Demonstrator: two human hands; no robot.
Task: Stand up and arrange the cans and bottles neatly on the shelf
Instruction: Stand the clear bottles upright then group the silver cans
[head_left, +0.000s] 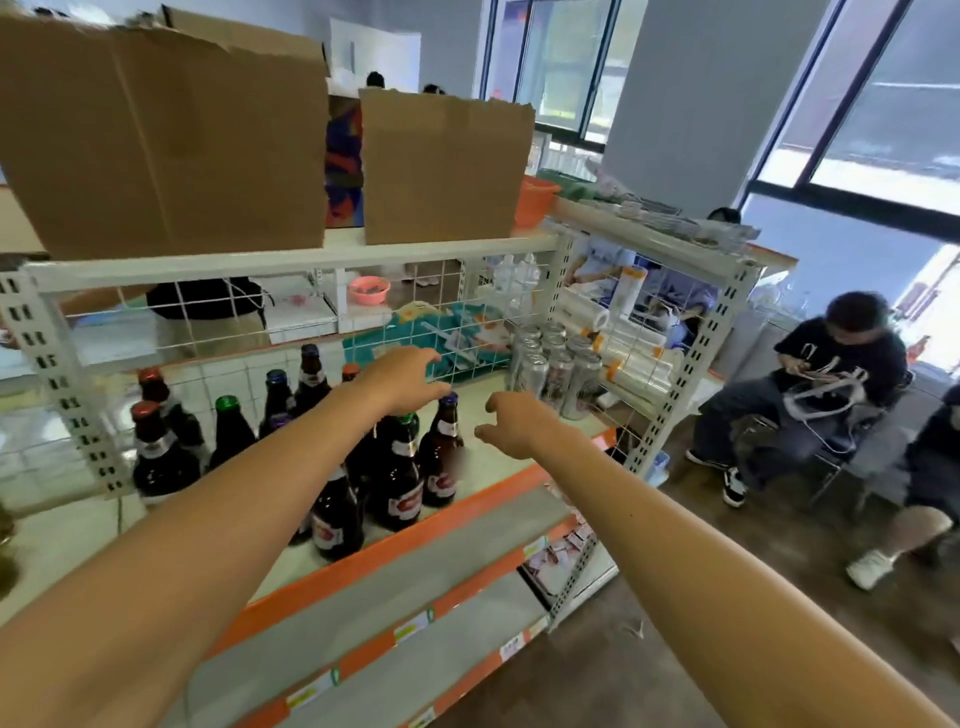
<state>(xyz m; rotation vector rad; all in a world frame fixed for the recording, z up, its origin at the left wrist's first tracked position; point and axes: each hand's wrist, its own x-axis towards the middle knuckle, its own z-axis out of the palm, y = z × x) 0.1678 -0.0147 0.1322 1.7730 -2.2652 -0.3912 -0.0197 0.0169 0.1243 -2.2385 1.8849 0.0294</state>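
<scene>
Bottles (404, 486) upright on shelf (496, 465); left hand (408, 382) and right hand (514, 423) hover, empty.

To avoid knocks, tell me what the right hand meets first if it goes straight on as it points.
Probably the rightmost brown bottle, just left of the right hand; depth is unclear.

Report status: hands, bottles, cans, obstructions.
Left hand open above blue-capped bottle; right hand open beside it. Bottles and cans upright on shelf. Wire grid behind.
</scene>
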